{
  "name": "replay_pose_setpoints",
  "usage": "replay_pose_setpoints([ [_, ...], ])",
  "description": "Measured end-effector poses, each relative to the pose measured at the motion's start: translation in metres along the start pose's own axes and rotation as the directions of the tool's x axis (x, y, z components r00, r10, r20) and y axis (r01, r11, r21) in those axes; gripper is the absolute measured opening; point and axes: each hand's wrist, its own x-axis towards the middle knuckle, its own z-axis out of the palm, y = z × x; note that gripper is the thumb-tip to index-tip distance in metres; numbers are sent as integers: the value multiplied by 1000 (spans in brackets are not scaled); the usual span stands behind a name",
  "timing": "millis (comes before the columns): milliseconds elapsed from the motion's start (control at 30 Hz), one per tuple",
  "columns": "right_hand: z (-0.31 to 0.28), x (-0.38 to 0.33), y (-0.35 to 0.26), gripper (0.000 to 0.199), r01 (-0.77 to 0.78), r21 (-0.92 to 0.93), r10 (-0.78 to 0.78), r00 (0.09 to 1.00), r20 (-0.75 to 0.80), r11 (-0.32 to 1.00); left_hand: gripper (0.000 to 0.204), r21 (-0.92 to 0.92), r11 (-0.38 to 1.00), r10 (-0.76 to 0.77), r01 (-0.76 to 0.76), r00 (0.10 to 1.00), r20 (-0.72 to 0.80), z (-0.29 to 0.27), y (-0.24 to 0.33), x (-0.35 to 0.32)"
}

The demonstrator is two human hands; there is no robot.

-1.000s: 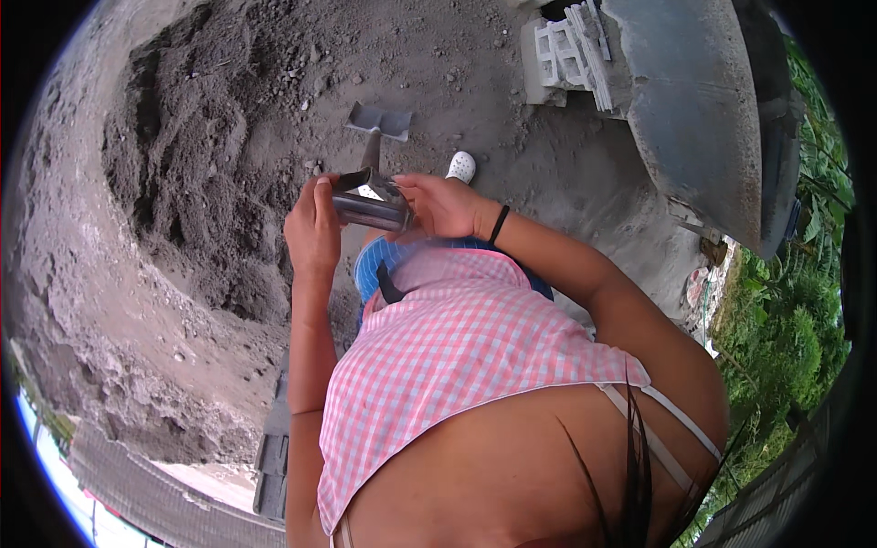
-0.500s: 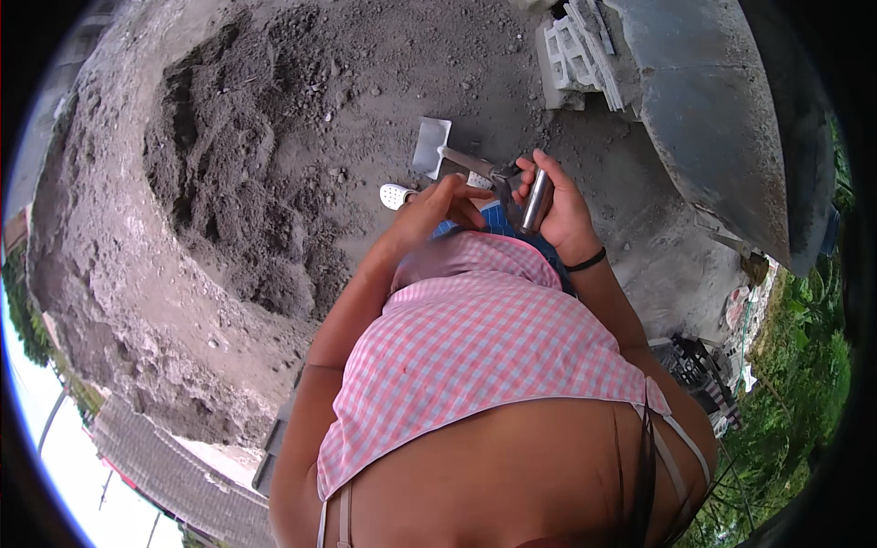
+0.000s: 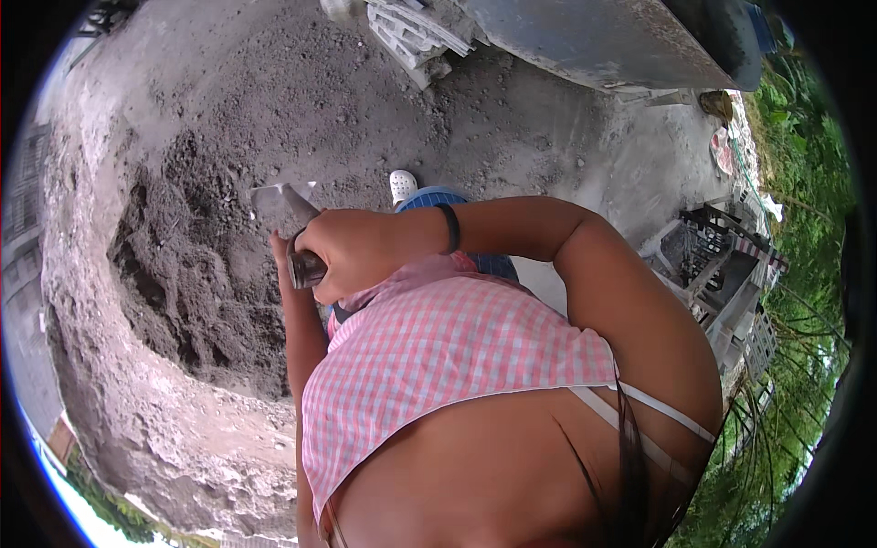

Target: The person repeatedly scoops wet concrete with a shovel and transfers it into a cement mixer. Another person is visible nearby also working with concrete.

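Observation:
My right hand (image 3: 352,247) is closed around the handle of a shovel (image 3: 300,203), with the metal grip end showing below the knuckles. The shaft slants away to the far left, where the pale blade (image 3: 274,196) lies over the sandy ground beside the dug pile. My left hand (image 3: 279,248) is beside the shovel, mostly hidden behind the right hand. Only a bit of it shows above the left forearm, so its grip cannot be made out.
A hollowed heap of dark grey sand (image 3: 192,265) lies to the left. Pale concrete blocks (image 3: 416,41) and a large grey metal sheet (image 3: 594,41) stand at the far side. Black crates (image 3: 699,247) are at the right, near green plants (image 3: 804,183). A white clog (image 3: 402,185) shows ahead.
My right hand has swung left across my body with the shovel handle. The blade now sits further left, near the sand heap. My body has turned left, and the left hand has become mostly hidden.

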Motion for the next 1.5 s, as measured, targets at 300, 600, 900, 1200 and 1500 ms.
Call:
replay_pose_setpoints([
  [300,-26,-60,-27,17,86,545,-19,992,-128,834,72,-758,652,215,-7,961,176,-115,145,48],
  [600,62,-37,18,21,111,654,433,664,-609,749,49,-231,946,79,-228,852,-518,-124,181,94],
  [900,119,-33,-6,19,242,725,577,467,-670,645,47,-71,996,10,-45,901,-433,-103,182,119],
  [1200,138,-25,61,18,537,682,581,378,-721,496,76,-178,978,68,-110,972,-226,-17,210,64],
  [1500,43,55,148,31,251,761,572,531,-625,598,50,-401,817,400,-414,908,-124,38,288,-88],
])
